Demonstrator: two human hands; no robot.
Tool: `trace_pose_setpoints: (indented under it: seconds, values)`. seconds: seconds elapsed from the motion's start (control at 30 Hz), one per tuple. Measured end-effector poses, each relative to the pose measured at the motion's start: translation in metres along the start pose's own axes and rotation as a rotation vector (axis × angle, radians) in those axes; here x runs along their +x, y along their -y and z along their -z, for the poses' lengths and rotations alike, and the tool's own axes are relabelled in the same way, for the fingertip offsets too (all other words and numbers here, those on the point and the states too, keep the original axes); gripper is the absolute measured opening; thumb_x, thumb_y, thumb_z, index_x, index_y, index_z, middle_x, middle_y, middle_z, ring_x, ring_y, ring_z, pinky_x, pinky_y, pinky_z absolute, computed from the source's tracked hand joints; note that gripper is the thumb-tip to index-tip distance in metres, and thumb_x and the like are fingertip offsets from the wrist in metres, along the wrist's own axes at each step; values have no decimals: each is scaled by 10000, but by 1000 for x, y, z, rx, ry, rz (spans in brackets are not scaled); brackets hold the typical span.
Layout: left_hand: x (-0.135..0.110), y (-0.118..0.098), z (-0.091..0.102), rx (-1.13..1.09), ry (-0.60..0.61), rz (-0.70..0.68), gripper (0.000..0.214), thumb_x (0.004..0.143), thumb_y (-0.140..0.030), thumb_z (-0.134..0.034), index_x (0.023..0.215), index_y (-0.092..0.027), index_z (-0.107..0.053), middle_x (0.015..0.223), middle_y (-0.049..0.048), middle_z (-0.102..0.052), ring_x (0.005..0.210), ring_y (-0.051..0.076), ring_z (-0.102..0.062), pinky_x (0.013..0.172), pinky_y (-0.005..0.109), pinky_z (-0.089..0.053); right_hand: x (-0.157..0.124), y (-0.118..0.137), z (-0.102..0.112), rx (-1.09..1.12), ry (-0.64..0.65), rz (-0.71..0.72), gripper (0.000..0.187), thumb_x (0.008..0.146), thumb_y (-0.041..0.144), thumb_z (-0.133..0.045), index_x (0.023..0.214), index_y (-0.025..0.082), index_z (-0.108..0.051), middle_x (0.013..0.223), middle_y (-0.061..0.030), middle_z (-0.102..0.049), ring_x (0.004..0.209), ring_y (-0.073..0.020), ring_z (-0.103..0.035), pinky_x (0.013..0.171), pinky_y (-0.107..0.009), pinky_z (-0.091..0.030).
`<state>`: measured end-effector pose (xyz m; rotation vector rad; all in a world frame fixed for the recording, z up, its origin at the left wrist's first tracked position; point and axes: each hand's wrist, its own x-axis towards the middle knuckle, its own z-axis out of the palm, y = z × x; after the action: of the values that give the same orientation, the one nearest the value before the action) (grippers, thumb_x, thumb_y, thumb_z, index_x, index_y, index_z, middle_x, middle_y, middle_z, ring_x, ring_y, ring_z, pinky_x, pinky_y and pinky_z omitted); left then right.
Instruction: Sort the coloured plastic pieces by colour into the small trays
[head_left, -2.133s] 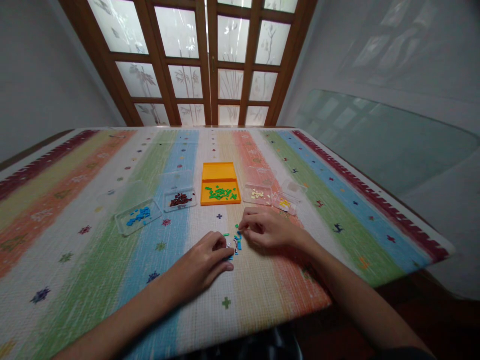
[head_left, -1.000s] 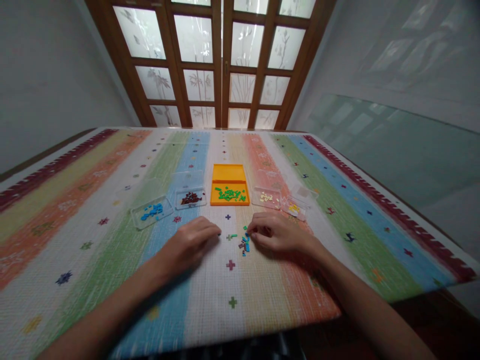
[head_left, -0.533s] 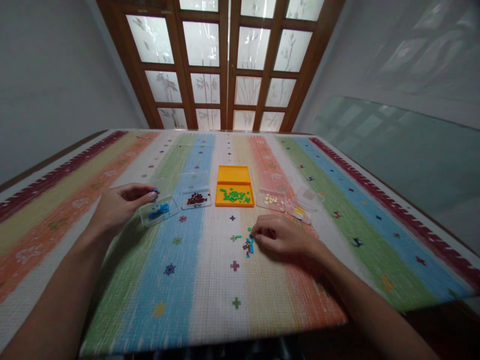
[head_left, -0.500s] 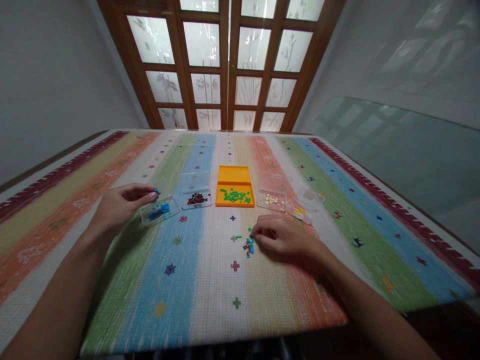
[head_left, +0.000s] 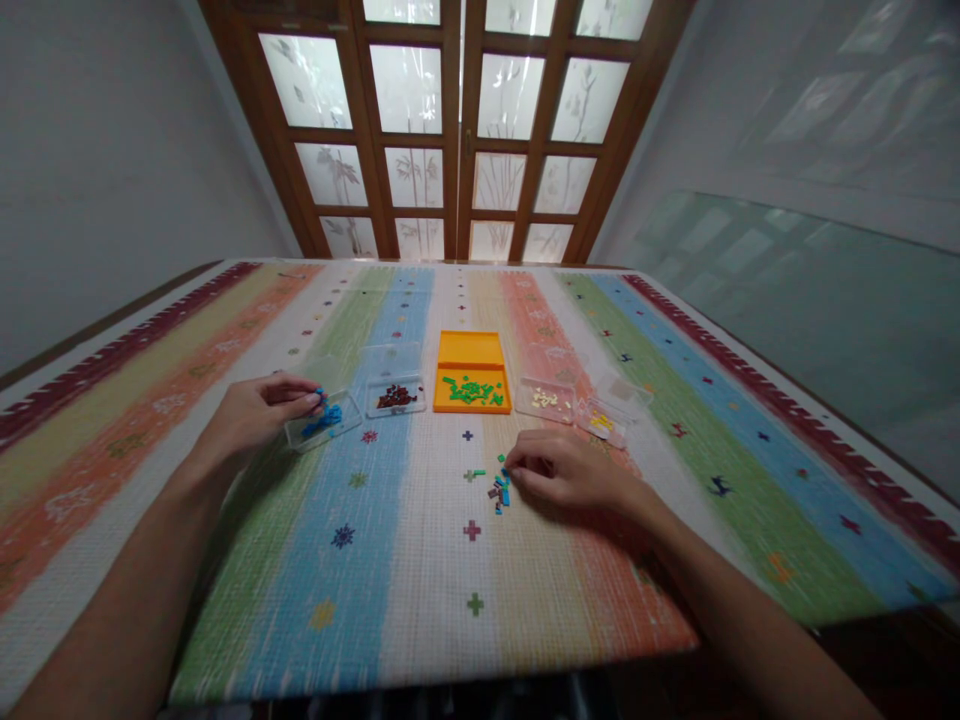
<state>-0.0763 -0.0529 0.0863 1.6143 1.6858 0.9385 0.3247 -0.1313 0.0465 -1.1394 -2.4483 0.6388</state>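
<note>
My left hand (head_left: pixel 262 415) is over a clear plastic box (head_left: pixel 330 437) of blue toy bricks (head_left: pixel 321 424). Its thumb and fingers pinch a small blue brick (head_left: pixel 321 392) above the near-left part of that box. Resting on the cloth to the right is my right hand (head_left: pixel 562 468), fingers curled and closed, with a small dark blue brick (head_left: pixel 507 471) at the tips. Right by those fingertips lies a loose pile of blue, brown and green bricks (head_left: pixel 502 493). The palm side of each hand is hidden.
An open orange box (head_left: pixel 472 409) with green bricks stands mid-table. Left of it is a clear box (head_left: pixel 396 411) of dark brown bricks; to its right are clear boxes with cream bricks (head_left: pixel 546 400) and yellow bricks (head_left: pixel 600 421). A striped cloth (head_left: pixel 427 560) covers the table.
My left hand has shifted slightly right and lower over the blue bricks, the pinched brick with it. My right hand stays by the pile.
</note>
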Motion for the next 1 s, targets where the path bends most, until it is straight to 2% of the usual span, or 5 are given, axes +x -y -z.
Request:
trace_pose_setpoints:
  seconds: [0.33,0.5,0.67,0.83,1.0]
  values:
    - [1,2,1,-83,80,113,472,565,-469,-893,879,-152,-736,812,78,-791,791,256,-758,864,409,-599,1,1,1,0,-12,21,174,846,134,-567,900,209,-714,800,-43,-713,701,-170,-597,672,-320,-453]
    - [-4,-6,0,-207,84,202,308,665,-283,-890,877,-134,-725,784,26,-786,754,195,-732,866,350,-578,1,2,2,-15,4,-3,172,846,136,-576,909,220,-713,811,-35,-721,697,-166,-596,668,-317,-450]
    - [-5,-9,-5,-367,61,262,97,815,-171,-758,863,-108,-703,816,59,-787,788,172,-734,853,320,-582,0,3,2,-14,-8,-12,172,852,138,-573,904,218,-716,816,-42,-722,707,-170,-602,670,-318,-450]
    - [-9,-20,-9,-370,12,192,264,848,-369,-748,882,-117,-678,781,66,-767,734,197,-714,780,356,-591,0,3,4,-8,-11,-21,163,853,143,-584,905,216,-720,800,-35,-716,681,-162,-587,656,-309,-450]
    - [-22,-33,-19,-74,-137,-92,389,864,-499,-651,665,-167,-618,606,-9,-620,614,144,-564,663,271,-485,0,1,9,14,-2,-49,165,859,149,-591,943,195,-726,781,-26,-702,691,-155,-594,677,-298,-456]
